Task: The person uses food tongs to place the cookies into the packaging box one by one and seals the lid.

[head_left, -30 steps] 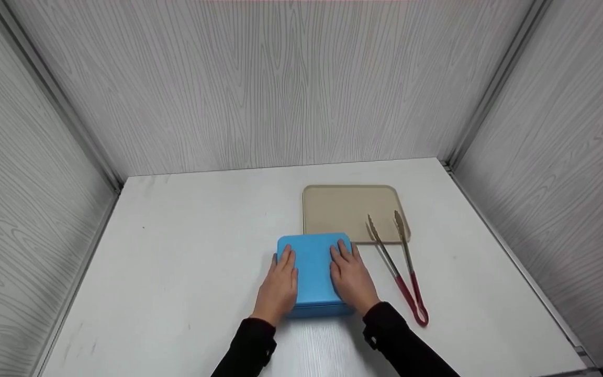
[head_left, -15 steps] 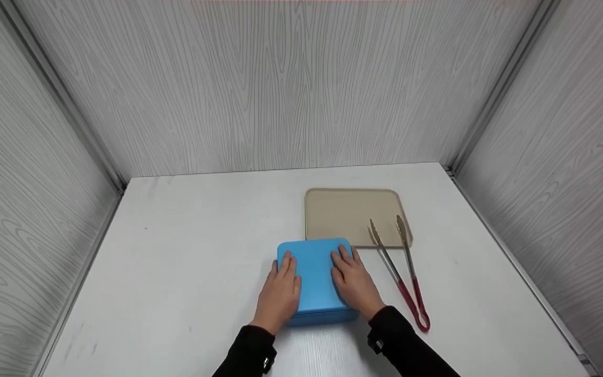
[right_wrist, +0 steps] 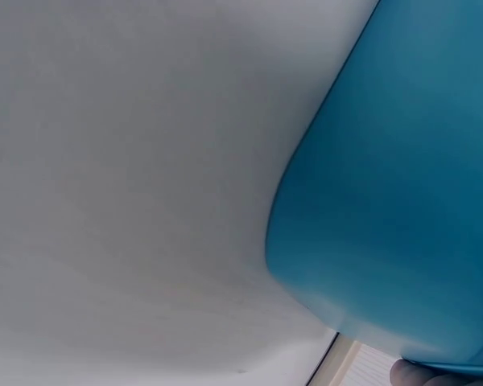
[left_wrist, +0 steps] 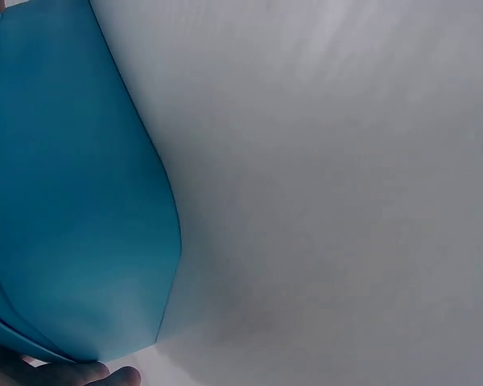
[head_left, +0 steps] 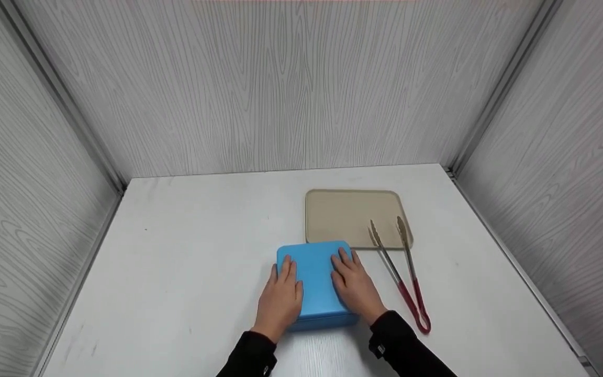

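Observation:
A blue lidded box (head_left: 316, 280) sits near the front middle of the white table, its lid on top. My left hand (head_left: 279, 303) lies along the lid's left side, fingers extended forward and the outer ones over the edge. Along the right side rests my right hand (head_left: 356, 288), its fingers spread on the lid with the little finger at the edge. Each wrist view shows a smooth blue side of the box (left_wrist: 72, 177), with fingertips (right_wrist: 419, 375) at the lid's rim. Tongs (head_left: 411, 285) with red handles lie right of the box, tips spread.
A flat beige tray (head_left: 341, 214) lies behind the box, with the tongs' tips over its front right part. The white table (head_left: 186, 272) extends to both sides. Grey wood-grain panels (head_left: 280, 89) stand at the back, left and right.
The head view has tilted slightly, so the tray, tongs and box all appear a little lower. Both hands stay on the lid.

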`<act>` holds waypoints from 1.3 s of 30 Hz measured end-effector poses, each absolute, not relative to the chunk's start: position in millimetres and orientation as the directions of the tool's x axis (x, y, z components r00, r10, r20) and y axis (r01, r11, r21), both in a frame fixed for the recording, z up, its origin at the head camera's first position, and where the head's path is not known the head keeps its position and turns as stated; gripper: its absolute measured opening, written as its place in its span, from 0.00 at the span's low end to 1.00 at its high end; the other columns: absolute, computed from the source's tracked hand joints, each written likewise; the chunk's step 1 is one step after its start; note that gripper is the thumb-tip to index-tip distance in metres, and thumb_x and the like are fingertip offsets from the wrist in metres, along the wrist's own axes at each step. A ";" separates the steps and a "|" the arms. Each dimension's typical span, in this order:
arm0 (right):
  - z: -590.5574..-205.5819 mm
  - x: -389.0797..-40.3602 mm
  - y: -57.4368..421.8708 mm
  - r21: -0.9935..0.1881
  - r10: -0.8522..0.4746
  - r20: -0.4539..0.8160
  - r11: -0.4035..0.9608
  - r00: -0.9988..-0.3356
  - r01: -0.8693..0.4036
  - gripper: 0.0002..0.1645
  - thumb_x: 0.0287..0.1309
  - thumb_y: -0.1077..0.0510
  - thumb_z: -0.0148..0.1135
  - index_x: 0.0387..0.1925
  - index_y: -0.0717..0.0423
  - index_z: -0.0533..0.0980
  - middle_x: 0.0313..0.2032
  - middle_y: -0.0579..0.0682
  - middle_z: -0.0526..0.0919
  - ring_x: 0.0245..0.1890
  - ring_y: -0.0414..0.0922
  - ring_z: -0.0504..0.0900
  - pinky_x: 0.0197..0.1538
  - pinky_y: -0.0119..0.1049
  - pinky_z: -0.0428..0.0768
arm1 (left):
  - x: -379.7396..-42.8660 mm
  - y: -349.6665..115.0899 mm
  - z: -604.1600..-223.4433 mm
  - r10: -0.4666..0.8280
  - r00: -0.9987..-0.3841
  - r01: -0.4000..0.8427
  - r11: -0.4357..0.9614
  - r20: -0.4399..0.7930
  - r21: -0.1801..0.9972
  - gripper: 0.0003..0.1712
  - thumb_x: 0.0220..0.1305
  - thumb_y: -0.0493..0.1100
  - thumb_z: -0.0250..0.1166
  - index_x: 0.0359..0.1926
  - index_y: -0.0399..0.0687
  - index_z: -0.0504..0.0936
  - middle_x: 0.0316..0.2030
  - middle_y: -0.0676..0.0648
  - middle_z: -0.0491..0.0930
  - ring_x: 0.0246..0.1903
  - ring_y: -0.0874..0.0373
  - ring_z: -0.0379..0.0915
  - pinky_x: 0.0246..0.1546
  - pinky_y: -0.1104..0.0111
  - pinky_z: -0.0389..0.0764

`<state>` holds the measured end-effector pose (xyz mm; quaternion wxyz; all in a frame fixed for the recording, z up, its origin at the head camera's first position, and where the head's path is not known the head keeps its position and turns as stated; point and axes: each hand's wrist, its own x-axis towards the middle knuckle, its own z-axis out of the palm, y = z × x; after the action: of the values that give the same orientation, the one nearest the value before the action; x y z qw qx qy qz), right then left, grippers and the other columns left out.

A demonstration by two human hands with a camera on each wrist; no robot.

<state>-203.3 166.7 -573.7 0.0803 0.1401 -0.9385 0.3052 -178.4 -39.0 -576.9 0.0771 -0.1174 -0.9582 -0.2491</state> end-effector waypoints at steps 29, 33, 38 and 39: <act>-579.4 -198.1 168.2 -0.574 -0.185 0.296 0.749 -0.937 -0.330 0.27 0.73 0.56 0.58 0.68 0.64 0.74 0.71 0.64 0.69 0.74 0.68 0.60 0.72 0.61 0.65 | -173.7 -39.4 -579.5 0.180 -0.955 0.282 0.788 0.234 0.547 0.31 0.78 0.48 0.54 0.73 0.32 0.67 0.76 0.37 0.61 0.74 0.29 0.52 0.71 0.45 0.67; -580.7 -197.9 167.9 -0.563 -0.187 0.328 0.748 -0.926 -0.350 0.25 0.72 0.57 0.61 0.65 0.65 0.76 0.69 0.64 0.72 0.73 0.69 0.62 0.71 0.62 0.68 | -174.1 -39.8 -580.7 0.186 -0.944 0.310 0.780 0.272 0.543 0.30 0.76 0.46 0.57 0.71 0.33 0.70 0.73 0.37 0.66 0.73 0.28 0.54 0.72 0.44 0.65; -579.9 -197.2 167.9 -0.561 -0.181 0.355 0.744 -0.917 -0.363 0.24 0.70 0.58 0.63 0.62 0.65 0.78 0.68 0.64 0.74 0.72 0.69 0.63 0.69 0.62 0.69 | -175.1 -39.5 -581.1 0.190 -0.935 0.331 0.768 0.299 0.548 0.30 0.75 0.46 0.59 0.70 0.33 0.72 0.72 0.38 0.69 0.72 0.27 0.56 0.72 0.42 0.63; -579.9 -197.2 167.9 -0.558 -0.181 0.362 0.744 -0.915 -0.368 0.23 0.69 0.58 0.64 0.62 0.65 0.79 0.67 0.64 0.75 0.72 0.69 0.64 0.69 0.62 0.70 | -175.1 -39.6 -581.3 0.190 -0.934 0.333 0.766 0.302 0.550 0.30 0.75 0.46 0.60 0.70 0.33 0.72 0.72 0.38 0.69 0.72 0.27 0.56 0.72 0.42 0.63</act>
<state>-197.2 167.9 -579.9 0.1436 0.1485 -0.9227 0.3255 -175.1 -39.6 -581.3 0.1150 -0.1401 -0.9326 -0.3122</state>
